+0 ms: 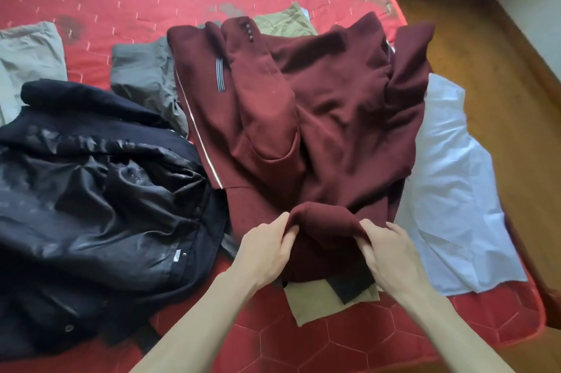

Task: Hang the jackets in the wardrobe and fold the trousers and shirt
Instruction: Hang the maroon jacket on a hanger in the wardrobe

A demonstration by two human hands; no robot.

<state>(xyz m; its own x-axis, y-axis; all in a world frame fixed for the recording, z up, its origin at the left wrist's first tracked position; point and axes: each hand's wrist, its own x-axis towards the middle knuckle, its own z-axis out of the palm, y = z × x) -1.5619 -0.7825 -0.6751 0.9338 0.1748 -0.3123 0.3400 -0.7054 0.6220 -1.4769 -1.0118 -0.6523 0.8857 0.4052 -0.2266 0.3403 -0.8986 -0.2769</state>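
Fingers (290,233) of both hands curled, pinching maroon jacket (334,117) edge.

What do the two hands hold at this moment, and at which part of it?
Both hands grip the dark red jacket at its near edge: the left hand and right hand pinch a raised fold of the cloth.

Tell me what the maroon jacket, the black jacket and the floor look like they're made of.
Maroon jacket: likely a thick matte wool-like cloth; it takes no shine and folds softly.
Black jacket: its exposed lining looks like glossy satin or polyester, with bright sheen on the creases; the outer cloth looks matte.
Floor: apparently varnished wood, orange-brown with a reflective glaze.
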